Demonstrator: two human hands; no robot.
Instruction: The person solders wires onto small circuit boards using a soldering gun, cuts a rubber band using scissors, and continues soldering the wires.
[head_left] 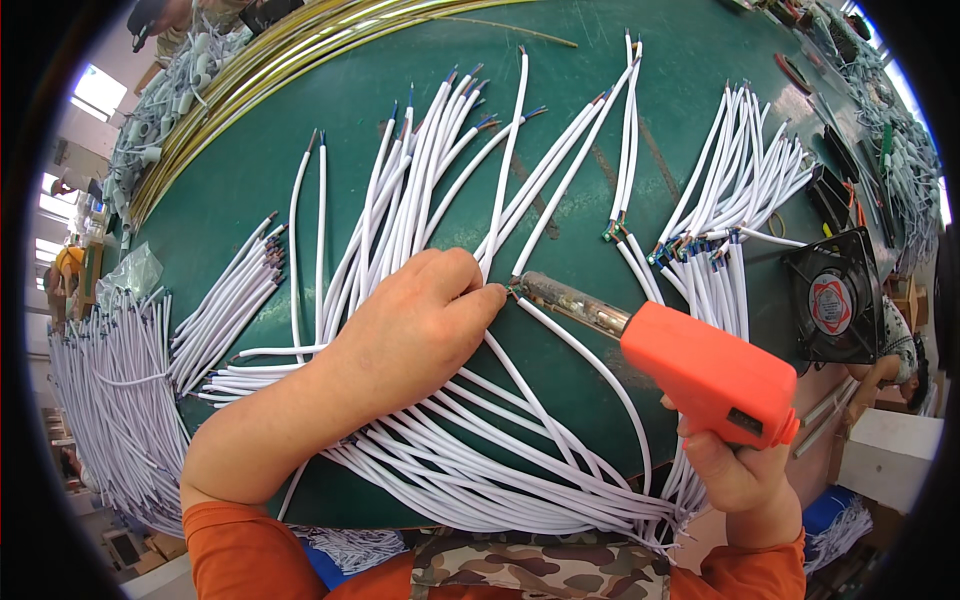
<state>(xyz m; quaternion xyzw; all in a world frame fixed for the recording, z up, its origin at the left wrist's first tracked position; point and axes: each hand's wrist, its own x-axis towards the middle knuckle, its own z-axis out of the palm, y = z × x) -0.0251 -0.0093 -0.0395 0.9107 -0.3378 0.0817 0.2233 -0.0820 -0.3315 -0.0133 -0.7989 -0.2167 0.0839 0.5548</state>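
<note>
My right hand (735, 475) grips an orange soldering gun (705, 370) by its handle. The gun's metal barrel (575, 303) points left, its tip close to my left fingertips. My left hand (440, 305) is closed in a pinch on the end of a white cable (592, 360), right at a small joint with bits of green and bare wire. Whether tip and joint touch, I cannot tell. Several white cables (425, 180) with stripped, coloured ends fan out beyond my left hand, and a long bundle (470, 475) curves beneath my left forearm.
On the green table (690, 75), joined cables (705, 250) lie at the right beside a black fan (832, 295). A thick cable stack (115, 400) fills the left edge. Yellow tubes (265, 75) run along the far left. Other people are at the edges of view.
</note>
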